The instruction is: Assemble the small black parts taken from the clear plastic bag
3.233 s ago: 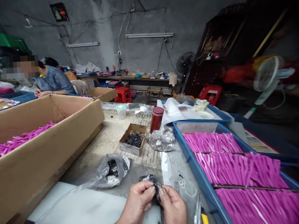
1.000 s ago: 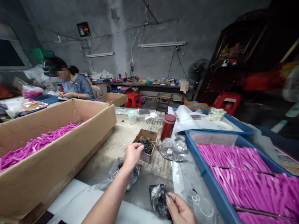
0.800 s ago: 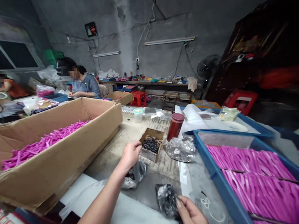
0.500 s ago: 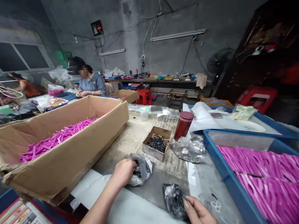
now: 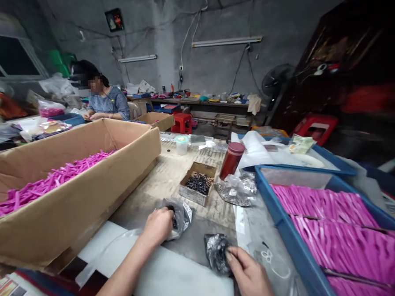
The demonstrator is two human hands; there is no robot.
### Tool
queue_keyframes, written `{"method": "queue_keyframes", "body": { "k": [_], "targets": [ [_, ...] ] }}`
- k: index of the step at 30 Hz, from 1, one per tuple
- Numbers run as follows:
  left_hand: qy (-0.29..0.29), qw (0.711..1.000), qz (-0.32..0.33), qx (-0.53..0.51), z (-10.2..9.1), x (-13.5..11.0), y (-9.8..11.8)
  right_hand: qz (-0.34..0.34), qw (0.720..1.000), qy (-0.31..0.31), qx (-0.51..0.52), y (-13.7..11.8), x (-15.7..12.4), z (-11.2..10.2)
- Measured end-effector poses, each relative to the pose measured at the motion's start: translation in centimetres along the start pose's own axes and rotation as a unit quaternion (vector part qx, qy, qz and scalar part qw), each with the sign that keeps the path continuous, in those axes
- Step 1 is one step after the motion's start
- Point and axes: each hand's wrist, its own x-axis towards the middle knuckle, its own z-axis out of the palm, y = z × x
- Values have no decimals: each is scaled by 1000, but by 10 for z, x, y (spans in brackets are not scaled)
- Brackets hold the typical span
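Observation:
My left hand (image 5: 158, 226) reaches into the mouth of a clear plastic bag (image 5: 184, 219) that holds small black pieces. Its fingers are curled together, and the tips are hidden among the pieces. Lower right, my right hand (image 5: 250, 272) pinches the edge of a crumpled black plastic bag (image 5: 216, 253) between thumb and fingers. Beyond both hands stands a small open cardboard box (image 5: 192, 196) with many thin black parts inside. A shiny bag of small dark bits (image 5: 242, 192) lies right of that box.
A large cardboard box (image 5: 87, 184) of pink strips stands left. On the right, a blue tray (image 5: 288, 236) holds rows of pink strips. A red canister (image 5: 231, 160) and a lidded tub (image 5: 182, 145) stand farther back. A person (image 5: 107, 102) sits across the room.
The whole view has shifted, so everything sits farther left and slightly higher. Both hands stay at the same bags, in nearly the same pose.

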Motion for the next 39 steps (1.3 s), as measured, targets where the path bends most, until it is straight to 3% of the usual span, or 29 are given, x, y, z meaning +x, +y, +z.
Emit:
{"method": "queue_keyframes", "body": {
  "k": [4, 8, 15, 18, 27, 33, 36, 39],
  "targets": [
    [7, 1000, -5, -10, -4, 0, -2, -59, 991, -33, -112, -6, 4, -6],
    [13, 999, 8, -29, -5, 0, -4, -125, 965, -69, -222, -9, 7, -3],
    [25, 995, 61, -71, 2, -4, -7, -110, 896, -114, -414, -12, 11, 12],
    [34, 993, 65, -89, 4, -4, -7, -116, 886, -114, -435, -14, 12, 15],
    [72, 988, 52, -125, 3, -5, -10, -130, 882, -114, -438, -11, 8, 13],
    [89, 978, 76, -172, -10, -10, 3, -142, 918, -101, -357, -4, 5, 7],
    [76, 954, 71, -282, -13, -16, 20, -144, 943, -84, -287, -4, 4, 4],
    [-2, 884, 8, -467, -10, -22, 42, -128, 969, -57, -204, -7, 2, 1]
  ]
}}
